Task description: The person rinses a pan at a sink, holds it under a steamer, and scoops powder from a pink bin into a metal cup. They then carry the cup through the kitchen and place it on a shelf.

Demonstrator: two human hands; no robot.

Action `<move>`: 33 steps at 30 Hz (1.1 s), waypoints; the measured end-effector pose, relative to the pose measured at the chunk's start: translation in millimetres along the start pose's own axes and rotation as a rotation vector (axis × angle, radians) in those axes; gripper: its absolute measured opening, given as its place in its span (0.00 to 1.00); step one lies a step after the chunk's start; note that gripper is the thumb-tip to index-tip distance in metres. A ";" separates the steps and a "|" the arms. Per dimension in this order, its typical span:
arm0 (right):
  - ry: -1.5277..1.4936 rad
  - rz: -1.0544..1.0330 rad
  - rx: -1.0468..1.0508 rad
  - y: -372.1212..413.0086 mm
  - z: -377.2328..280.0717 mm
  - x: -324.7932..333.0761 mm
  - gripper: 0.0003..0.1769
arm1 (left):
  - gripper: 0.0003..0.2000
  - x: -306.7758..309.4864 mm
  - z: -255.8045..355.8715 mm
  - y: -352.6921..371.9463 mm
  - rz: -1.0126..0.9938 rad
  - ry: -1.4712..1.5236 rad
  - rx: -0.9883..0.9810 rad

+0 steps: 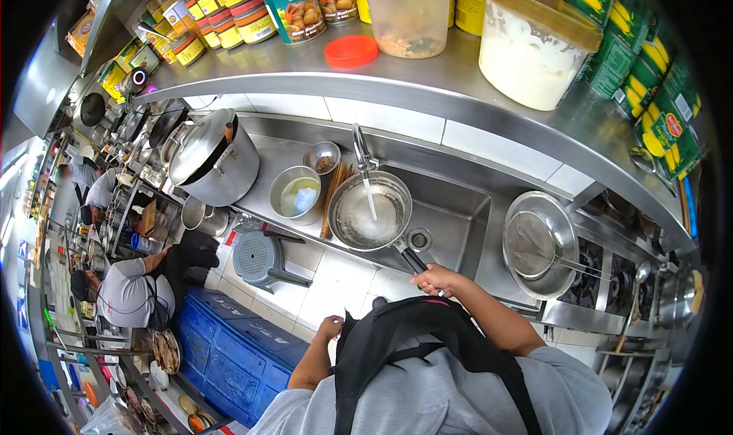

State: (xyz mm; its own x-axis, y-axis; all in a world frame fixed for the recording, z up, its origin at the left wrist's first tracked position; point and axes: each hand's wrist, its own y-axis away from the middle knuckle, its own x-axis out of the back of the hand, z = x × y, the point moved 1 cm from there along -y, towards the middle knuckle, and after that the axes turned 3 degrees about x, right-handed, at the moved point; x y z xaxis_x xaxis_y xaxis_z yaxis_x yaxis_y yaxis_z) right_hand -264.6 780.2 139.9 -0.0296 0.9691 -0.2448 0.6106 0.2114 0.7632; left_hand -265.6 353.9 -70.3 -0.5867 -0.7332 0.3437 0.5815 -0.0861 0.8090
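- Water point(370, 198) is running from the tap point(360, 141) into the pan point(355, 213), so the step in hand is probably rinsing or filling it.
- The pan is covering the 9 o'clock end of the sink point(458, 213); the drain point(419, 239) is showing just past its 4 o'clock edge.
- The right hand point(441, 279) is gripping the handle point(413, 259) at the pan's 5 o'clock, fingers clamping around it.
- The left hand point(330, 328) is hanging at 7 o'clock; I cannot tell whether its fingers are lying together or apart.
- The next move seems to be calling for a firm, level hold, gathering water likely adding weight.
- Glare is making the water's depth hard to judge.
- At 10 o'clock, a lid point(195, 146) is hiding most of the pot's point(229, 177) inside.
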 end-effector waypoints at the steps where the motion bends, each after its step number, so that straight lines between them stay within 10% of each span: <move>1: -0.001 -0.001 -0.001 -4.5 3.2 2.5 0.18 | 0.12 0.0 0.4 1.1 0.000 -0.001 0.002; 6: -0.004 -0.026 -0.018 -22.0 18.7 13.1 0.41 | 0.12 -2.7 5.5 4.2 -0.005 0.006 0.026; 10: -0.057 0.042 0.005 -12.7 11.2 8.5 0.20 | 0.12 -5.3 8.2 7.3 -0.016 0.031 0.065; 12: -0.035 -0.124 -0.041 -22.1 15.3 16.5 0.56 | 0.13 -6.8 4.2 4.7 -0.025 0.036 0.031; 28: -0.052 -0.089 -0.026 -20.9 18.6 13.5 0.64 | 0.12 -11.2 10.3 9.2 0.002 0.022 0.051; 30: -0.059 0.036 0.009 -7.9 10.8 4.0 0.16 | 0.12 -11.8 10.1 8.4 -0.005 0.014 0.033; 33: -0.055 0.016 0.012 -9.5 11.9 5.5 0.16 | 0.13 -12.4 11.0 8.0 -0.003 0.009 0.039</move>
State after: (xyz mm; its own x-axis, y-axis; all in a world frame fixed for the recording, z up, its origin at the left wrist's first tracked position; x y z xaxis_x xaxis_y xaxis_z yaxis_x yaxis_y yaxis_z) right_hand -261.1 782.0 124.1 0.0239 0.9637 -0.2658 0.6201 0.1942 0.7601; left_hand -259.8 369.7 -62.8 -0.5833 -0.7391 0.3370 0.5570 -0.0618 0.8282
